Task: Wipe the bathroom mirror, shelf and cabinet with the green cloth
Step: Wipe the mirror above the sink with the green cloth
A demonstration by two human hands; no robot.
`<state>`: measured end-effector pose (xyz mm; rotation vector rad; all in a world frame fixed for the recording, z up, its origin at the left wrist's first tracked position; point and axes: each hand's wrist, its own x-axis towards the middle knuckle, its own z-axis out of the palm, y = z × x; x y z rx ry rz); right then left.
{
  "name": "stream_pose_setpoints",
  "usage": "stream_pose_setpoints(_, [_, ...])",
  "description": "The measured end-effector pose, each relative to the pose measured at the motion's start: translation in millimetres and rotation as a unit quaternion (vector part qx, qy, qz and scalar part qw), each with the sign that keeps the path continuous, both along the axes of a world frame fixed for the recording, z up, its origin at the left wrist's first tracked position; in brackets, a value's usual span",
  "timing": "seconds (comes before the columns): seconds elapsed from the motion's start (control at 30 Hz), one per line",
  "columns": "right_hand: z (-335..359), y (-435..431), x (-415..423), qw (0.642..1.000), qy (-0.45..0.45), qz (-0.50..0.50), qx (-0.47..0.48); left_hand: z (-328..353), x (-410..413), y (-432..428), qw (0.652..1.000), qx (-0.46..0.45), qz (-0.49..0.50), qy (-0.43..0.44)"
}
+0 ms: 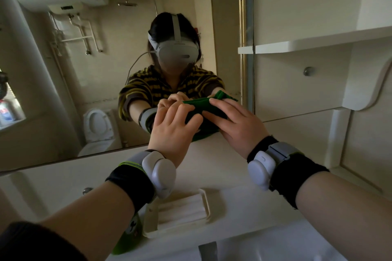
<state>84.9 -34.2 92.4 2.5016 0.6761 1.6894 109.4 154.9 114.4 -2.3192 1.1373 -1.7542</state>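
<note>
green cloth [197, 106] partly hidden, tap [209, 250] cut off

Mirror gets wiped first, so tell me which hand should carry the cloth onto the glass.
Left, probably. Both hands grip the green cloth near the lower right corner of the mirror; the left hand is before the glass, the right hand nearer the cabinet.

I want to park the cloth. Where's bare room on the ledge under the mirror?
The ledge is bare left of the left hand, along the mirror's lower edge, and between that wrist and the right hand's, above the soap dish. Crowded: dish and faucet by the sink.
</note>
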Motion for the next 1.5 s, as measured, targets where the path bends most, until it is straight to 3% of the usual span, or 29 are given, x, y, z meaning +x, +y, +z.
stream_pose_setpoints(0.97, [0.0,-22.1,-1.4,0.998,-0.020,0.034,0.041,4.2,-8.3,-28.1,1.000,-0.009,0.020,0.000])
stream_pose_setpoints(1.27, [51.3,-61.2,-4.0,0.994,-0.003,0.045,0.101,56.4,-12.1,-80.0,0.998,-0.052,0.004,0.032])
stream_pose_setpoints(1.5, [30.4,-57.1,-4.6,0.986,-0.007,0.071,0.150,41.5,-14.8,-83.0,0.997,-0.054,0.004,0.046])
